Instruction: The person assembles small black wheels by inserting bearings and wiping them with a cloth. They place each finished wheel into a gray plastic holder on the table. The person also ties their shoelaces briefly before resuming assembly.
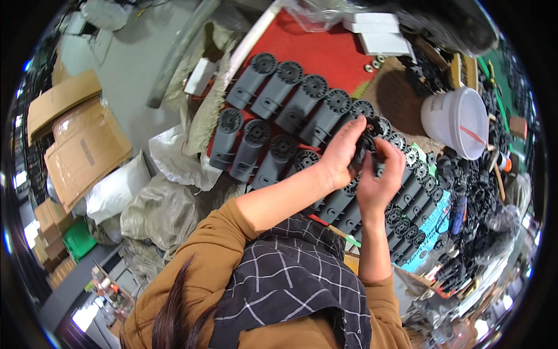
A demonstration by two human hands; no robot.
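Observation:
My left hand (342, 152) and my right hand (383, 170) meet above the rows of grey housings, both gripping a small black plastic part (365, 141). Fingers cover much of that part, so its full shape is hidden. Under and around my hands stand two rows of grey plastic cylindrical housings, each with a round slotted black or grey end facing up. One grey housing (301, 107) in the far row is left of my hands. A nearer-row housing (244, 152) sits further left. My forearms hide some of the near row.
A red sheet (301, 48) covers the table's far part. A white plastic bucket (444, 122) stands right of my hands, beside piled black plastic parts (475, 192) and a screwdriver with a blue handle (459, 213). White boxes (383, 37) lie at the back. Cardboard (87, 152) and sacks (161, 213) are left.

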